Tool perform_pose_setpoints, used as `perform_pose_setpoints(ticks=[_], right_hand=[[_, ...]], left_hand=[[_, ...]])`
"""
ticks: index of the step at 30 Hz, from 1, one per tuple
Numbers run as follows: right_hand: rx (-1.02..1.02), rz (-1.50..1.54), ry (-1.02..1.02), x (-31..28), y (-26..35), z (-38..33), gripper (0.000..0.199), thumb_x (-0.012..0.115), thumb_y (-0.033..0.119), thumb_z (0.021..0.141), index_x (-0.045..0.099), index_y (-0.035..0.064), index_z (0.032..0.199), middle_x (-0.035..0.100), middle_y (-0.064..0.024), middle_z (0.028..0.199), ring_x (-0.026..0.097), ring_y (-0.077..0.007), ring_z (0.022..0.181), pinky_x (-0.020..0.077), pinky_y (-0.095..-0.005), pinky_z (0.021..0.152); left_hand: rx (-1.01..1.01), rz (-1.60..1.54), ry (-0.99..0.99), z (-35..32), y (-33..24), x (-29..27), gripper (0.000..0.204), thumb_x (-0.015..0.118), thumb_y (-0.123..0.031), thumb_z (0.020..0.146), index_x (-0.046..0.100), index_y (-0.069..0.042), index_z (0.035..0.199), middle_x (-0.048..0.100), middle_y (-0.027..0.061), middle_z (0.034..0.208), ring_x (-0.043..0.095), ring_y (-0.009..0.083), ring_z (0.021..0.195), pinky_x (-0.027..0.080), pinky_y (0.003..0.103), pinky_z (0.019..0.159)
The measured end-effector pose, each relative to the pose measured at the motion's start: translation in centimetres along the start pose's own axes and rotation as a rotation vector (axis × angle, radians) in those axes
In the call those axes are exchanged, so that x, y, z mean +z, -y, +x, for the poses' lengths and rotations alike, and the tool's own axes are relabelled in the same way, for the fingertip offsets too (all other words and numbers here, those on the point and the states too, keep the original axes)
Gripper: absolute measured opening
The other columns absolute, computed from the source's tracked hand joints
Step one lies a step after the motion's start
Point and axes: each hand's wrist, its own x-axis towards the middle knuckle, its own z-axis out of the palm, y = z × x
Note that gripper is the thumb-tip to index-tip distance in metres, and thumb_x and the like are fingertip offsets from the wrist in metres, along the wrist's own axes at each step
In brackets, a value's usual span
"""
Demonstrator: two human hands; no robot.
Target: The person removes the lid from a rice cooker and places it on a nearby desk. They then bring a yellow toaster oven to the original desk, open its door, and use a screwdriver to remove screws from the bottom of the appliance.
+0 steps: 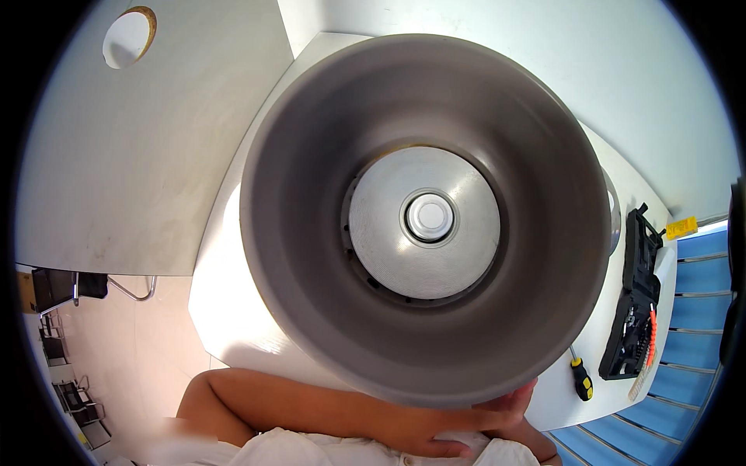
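Observation:
A deep round grey-brown housing (pixel 311 140), like a rice cooker body, fills the middle of my view. At its bottom sits a ridged metal heating plate (pixel 381 256) with a raised round button (pixel 430 217) in the centre. My left forearm lies across my front, below the near rim. My left hand (pixel 454 427) has its thumb stretched apart from the fingers, which point toward my right hand and overlap it. My right hand (pixel 515 402) is by the near right rim, with its fingers partly hidden behind the housing. Neither hand visibly holds a tool.
On the white table (pixel 233 311), a yellow-and-black screwdriver (pixel 581 378) lies to the right. Beyond it is an opened black tool case (pixel 631 326) with an orange flexible shaft (pixel 652 334). A yellow packet (pixel 681 227) is at far right. Chairs (pixel 76 400) stand at lower left.

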Motion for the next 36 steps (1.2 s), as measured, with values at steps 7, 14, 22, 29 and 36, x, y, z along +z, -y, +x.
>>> perform_pose_setpoints(ticks=[7, 14, 22, 29, 36], right_hand=[[0.09, -0.144, 0.146, 0.4, 0.2, -0.4, 0.055, 0.057, 0.048, 0.091, 0.047, 0.0108, 0.129, 0.053, -0.0034, 0.126, 0.05, -0.0189, 0.119, 0.0422, -0.0377, 0.097], [0.069, -0.089, 0.109, -0.7, -1.4, -1.2, 0.036, 0.054, 0.035, 0.094, 0.05, 0.0113, 0.12, 0.05, -0.0052, 0.125, 0.053, -0.0238, 0.112, 0.0439, -0.0408, 0.094], [-0.223, -0.256, 0.279, -1.5, -3.4, 0.7, 0.028, 0.052, 0.038, 0.096, 0.052, 0.0128, 0.109, 0.049, -0.0075, 0.109, 0.054, -0.0264, 0.101, 0.0483, -0.0435, 0.085], [-0.234, -0.305, 0.009, 0.4, -1.6, 1.3, 0.03, 0.047, 0.032, 0.098, 0.053, 0.0033, 0.102, 0.048, -0.0066, 0.109, 0.051, -0.0179, 0.096, 0.0429, -0.0333, 0.086], [-0.361, -0.112, 0.347, 0.5, -0.3, 0.7, 0.025, 0.047, 0.025, 0.098, 0.056, 0.0017, 0.095, 0.047, -0.0046, 0.11, 0.05, -0.0163, 0.097, 0.0415, -0.0311, 0.087]], left_hand=[[0.154, 0.243, 0.096, 0.2, -0.9, -0.6, 0.064, 0.071, -0.032, 0.079, 0.047, -0.03, 0.138, 0.011, 0.0116, 0.158, 0.011, 0.0489, 0.14, 0.021, 0.06, 0.107], [0.066, 0.274, 0.207, 0.4, -1.3, -0.7, 0.07, 0.071, -0.038, 0.078, 0.044, -0.026, 0.14, 0.01, 0.0057, 0.159, 0.004, 0.0442, 0.143, 0.011, 0.063, 0.109], [0.153, 0.166, 0.116, -0.1, -0.6, 0.4, 0.059, 0.066, -0.036, 0.081, 0.05, -0.014, 0.134, 0.018, 0.0165, 0.154, 0.017, 0.0473, 0.138, 0.024, 0.056, 0.106], [0.104, 0.413, 0.016, -0.3, -1.0, 0.4, 0.056, 0.069, -0.046, 0.077, 0.058, -0.026, 0.128, 0.018, 0.0163, 0.155, 0.015, 0.0515, 0.135, 0.016, 0.073, 0.096], [0.315, 0.508, -0.012, -0.9, -1.3, 2.2, 0.047, 0.063, -0.051, 0.081, 0.065, -0.027, 0.121, 0.016, 0.0148, 0.156, 0.007, 0.052, 0.137, 0.003, 0.071, 0.103]])
